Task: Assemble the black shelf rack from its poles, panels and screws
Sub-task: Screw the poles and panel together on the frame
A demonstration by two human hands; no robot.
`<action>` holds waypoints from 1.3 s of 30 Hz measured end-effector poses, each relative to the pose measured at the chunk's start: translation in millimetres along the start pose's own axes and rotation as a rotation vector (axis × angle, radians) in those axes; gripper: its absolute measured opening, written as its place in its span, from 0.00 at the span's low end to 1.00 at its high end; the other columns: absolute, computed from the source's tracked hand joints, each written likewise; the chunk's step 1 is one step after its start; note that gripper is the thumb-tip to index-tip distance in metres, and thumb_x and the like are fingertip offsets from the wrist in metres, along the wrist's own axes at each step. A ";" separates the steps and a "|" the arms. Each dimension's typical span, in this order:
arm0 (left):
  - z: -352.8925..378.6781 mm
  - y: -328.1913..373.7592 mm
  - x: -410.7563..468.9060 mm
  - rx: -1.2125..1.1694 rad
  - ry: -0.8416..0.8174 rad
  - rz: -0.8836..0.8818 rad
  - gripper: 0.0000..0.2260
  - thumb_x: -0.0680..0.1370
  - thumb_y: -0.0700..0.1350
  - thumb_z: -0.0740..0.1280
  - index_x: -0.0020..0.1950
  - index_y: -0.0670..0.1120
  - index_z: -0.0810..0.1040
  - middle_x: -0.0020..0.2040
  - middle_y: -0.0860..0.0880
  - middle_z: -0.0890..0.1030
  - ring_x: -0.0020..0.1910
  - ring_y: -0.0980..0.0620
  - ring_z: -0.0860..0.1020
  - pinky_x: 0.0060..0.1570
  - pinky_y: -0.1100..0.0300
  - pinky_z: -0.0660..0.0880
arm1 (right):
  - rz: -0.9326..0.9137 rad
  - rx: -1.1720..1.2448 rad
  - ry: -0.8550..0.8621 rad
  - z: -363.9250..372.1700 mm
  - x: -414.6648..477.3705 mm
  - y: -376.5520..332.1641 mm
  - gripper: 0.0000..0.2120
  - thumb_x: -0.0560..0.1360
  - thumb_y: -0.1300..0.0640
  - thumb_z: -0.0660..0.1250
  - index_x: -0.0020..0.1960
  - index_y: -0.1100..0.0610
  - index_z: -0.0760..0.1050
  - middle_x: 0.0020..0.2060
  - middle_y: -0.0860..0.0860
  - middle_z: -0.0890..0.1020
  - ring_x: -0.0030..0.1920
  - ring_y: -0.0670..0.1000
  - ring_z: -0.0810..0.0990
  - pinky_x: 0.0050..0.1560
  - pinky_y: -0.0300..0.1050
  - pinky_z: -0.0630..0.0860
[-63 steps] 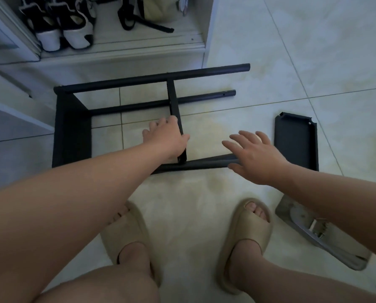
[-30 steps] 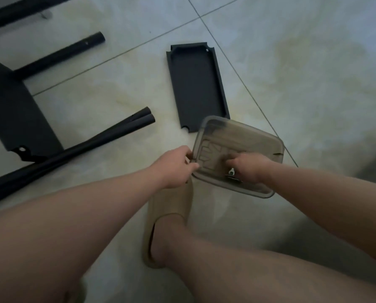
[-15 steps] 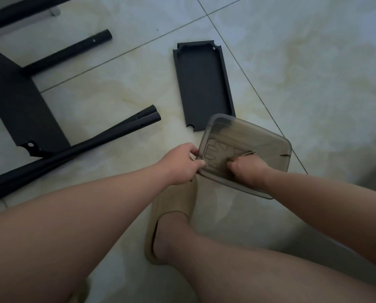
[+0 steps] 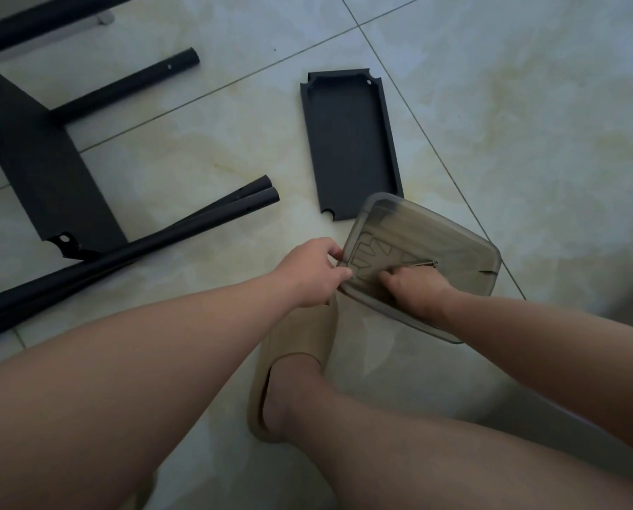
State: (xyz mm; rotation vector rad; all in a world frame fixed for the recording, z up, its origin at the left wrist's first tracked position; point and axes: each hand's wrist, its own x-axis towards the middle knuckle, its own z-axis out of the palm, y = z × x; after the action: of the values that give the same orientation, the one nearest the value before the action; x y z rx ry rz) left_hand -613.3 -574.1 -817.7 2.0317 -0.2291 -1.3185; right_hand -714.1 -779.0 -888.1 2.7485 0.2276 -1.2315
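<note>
A single wide-angle camera, worn on the person's head, looked forward and steeply down at the tiled floor (image 4: 510,104). Both bare forearms (image 4: 160,344) entered from the lower corners, close to the lens, and the left hand (image 4: 313,272) and right hand (image 4: 416,290) met at a clear box (image 4: 440,233) near the frame's centre. Farther off, toward the top and left edges, lay black rack parts (image 4: 348,141).
</note>
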 end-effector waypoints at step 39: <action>-247.7 -158.5 -222.8 0.250 0.539 -0.134 0.16 0.82 0.53 0.64 0.68 0.49 0.74 0.62 0.48 0.79 0.57 0.48 0.77 0.52 0.56 0.71 | -0.150 1.220 0.219 -303.3 -15.1 -224.0 0.05 0.79 0.66 0.67 0.48 0.60 0.81 0.34 0.53 0.82 0.34 0.50 0.79 0.43 0.42 0.83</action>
State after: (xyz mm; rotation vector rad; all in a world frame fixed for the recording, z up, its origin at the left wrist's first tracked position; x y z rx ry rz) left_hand -539.1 -234.5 -694.2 2.5677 -0.0078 -0.7974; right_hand -544.1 -508.5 -687.1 3.9371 -0.4951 -1.3844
